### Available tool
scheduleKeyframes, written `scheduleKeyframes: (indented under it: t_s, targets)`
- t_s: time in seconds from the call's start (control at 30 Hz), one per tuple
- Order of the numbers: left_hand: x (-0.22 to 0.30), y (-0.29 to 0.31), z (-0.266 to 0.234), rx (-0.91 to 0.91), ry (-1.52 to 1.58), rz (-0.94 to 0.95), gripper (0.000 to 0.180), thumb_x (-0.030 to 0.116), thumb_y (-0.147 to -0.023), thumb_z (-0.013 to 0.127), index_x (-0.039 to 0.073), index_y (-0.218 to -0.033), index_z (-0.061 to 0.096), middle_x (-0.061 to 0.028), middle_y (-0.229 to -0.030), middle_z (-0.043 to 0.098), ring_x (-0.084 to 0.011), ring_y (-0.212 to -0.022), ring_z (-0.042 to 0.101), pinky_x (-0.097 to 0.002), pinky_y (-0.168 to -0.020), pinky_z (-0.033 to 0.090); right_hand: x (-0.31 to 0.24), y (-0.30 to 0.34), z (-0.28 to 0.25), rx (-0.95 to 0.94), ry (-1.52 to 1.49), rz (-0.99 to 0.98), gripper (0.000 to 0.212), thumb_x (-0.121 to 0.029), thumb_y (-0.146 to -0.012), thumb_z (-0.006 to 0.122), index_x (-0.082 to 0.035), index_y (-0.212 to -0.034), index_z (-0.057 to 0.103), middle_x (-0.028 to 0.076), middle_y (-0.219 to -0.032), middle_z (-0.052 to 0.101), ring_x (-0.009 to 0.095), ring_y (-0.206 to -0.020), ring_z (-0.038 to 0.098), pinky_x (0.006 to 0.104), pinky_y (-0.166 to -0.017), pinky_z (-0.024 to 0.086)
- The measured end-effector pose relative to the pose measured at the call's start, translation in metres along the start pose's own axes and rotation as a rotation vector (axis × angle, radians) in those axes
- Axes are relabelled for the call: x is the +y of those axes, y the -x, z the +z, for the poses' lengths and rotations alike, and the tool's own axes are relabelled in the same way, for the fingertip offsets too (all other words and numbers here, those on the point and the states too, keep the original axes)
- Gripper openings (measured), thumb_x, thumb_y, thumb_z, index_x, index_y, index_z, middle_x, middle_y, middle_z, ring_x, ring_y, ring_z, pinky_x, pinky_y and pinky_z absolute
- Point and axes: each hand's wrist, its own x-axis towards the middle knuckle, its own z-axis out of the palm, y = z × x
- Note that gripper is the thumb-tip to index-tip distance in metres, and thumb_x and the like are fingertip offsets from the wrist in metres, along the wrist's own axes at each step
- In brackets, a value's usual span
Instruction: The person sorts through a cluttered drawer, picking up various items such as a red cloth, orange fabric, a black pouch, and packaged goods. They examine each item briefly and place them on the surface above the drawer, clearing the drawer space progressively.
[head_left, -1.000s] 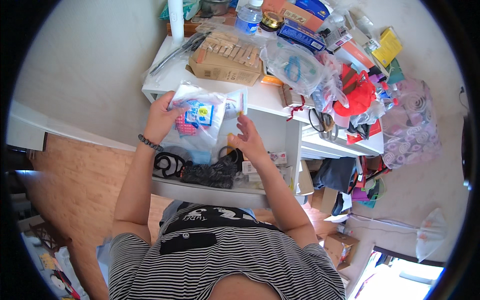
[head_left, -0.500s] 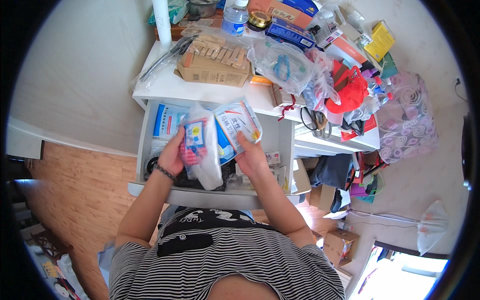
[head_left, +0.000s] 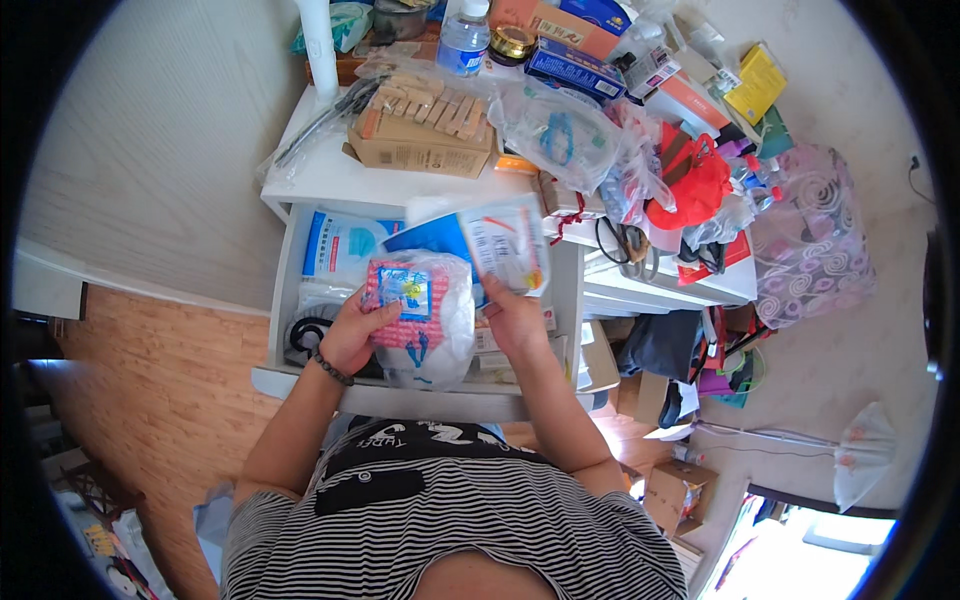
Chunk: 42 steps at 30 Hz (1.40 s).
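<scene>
My left hand (head_left: pixel 350 332) is closed on the left edge of a clear plastic packet (head_left: pixel 425 340) with a pink-red and blue printed front and white contents. Its thumb lies across the front, which faces up. In my right hand (head_left: pixel 517 322) is a flat blue and white packet (head_left: pixel 508 248), pinched at its lower edge. This packet tilts behind the plastic one and partly overlaps it. Both are held above a pulled-out white drawer (head_left: pixel 430 400). Inside the drawer, a blue and white pack (head_left: pixel 338 245) lies at the far left, with a black looped item (head_left: pixel 312 335) nearer me.
The white cabinet top is crowded: a cardboard box (head_left: pixel 420 145) with wooden pieces, a water bottle (head_left: pixel 464 40), a blue box (head_left: pixel 575 68), plastic bags and a red cloth item (head_left: pixel 690 190). Scissors (head_left: pixel 628 243) hang at the right. Wooden floor (head_left: pixel 170 390) lies to the left.
The plastic packet has turned so its printed front faces up. The blue and white packet has shifted right and slightly away from me, its left part now behind the plastic packet.
</scene>
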Motion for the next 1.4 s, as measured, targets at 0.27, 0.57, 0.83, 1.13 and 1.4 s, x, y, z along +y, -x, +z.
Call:
scheduleKeyframes:
  t_s: [0.27,0.57,0.83,1.13,1.4]
  targets:
    - [0.006,0.000,-0.021,0.180,0.119,0.107,0.027,0.008,-0.088,0.059,0.001,-0.114,0.054,-0.0088,-0.107,0.062,-0.0172,-0.093,0.062,-0.0318,-0.084,0.050,-0.043,-0.005,-0.020,0.048,-0.077,-0.178,0.050,0.009,-0.082,0.054,-0.006,-0.128,0.041,0.012,-0.118,0.056,0.022,-0.105,0.057,0.0342,-0.090,0.047]
    - [0.028,-0.005,-0.003,0.063,0.208,0.122,0.036,0.007,-0.085,0.055,-0.004,-0.119,0.048,-0.0132,-0.115,0.058,-0.0237,-0.104,0.058,-0.0383,-0.093,0.045,-0.047,0.008,-0.028,-0.012,-0.111,-0.137,0.051,0.008,-0.080,0.053,-0.003,-0.128,0.040,0.014,-0.117,0.057,0.024,-0.105,0.058,0.0375,-0.091,0.047]
    - [0.021,-0.006,0.009,0.028,0.032,0.217,0.048,-0.005,-0.078,0.062,0.001,-0.122,0.046,-0.0079,-0.115,0.058,-0.0182,-0.104,0.058,-0.0333,-0.093,0.045,-0.035,-0.001,-0.067,-0.119,-0.308,0.080,0.064,-0.001,-0.068,0.064,0.000,-0.127,0.041,0.014,-0.113,0.059,0.028,-0.105,0.057,0.0434,-0.094,0.044]
    - [0.024,-0.009,0.029,-0.004,-0.208,0.197,0.052,0.000,-0.078,0.067,0.002,-0.124,0.044,-0.0077,-0.113,0.059,-0.0162,-0.101,0.058,-0.0315,-0.089,0.047,-0.013,0.018,-0.024,-0.301,0.135,0.248,0.058,0.005,-0.073,0.069,-0.004,-0.126,0.046,0.009,-0.116,0.057,0.022,-0.108,0.055,0.0363,-0.094,0.043]
    - [0.026,-0.005,0.042,0.046,-0.091,0.173,0.042,0.004,-0.082,0.065,0.001,-0.121,0.049,-0.0088,-0.108,0.061,-0.0151,-0.094,0.060,-0.0302,-0.083,0.049,0.001,0.024,-0.023,-0.313,-0.075,0.217,0.057,0.001,-0.072,0.072,-0.005,-0.123,0.048,0.008,-0.114,0.059,0.023,-0.104,0.058,0.0373,-0.092,0.045]
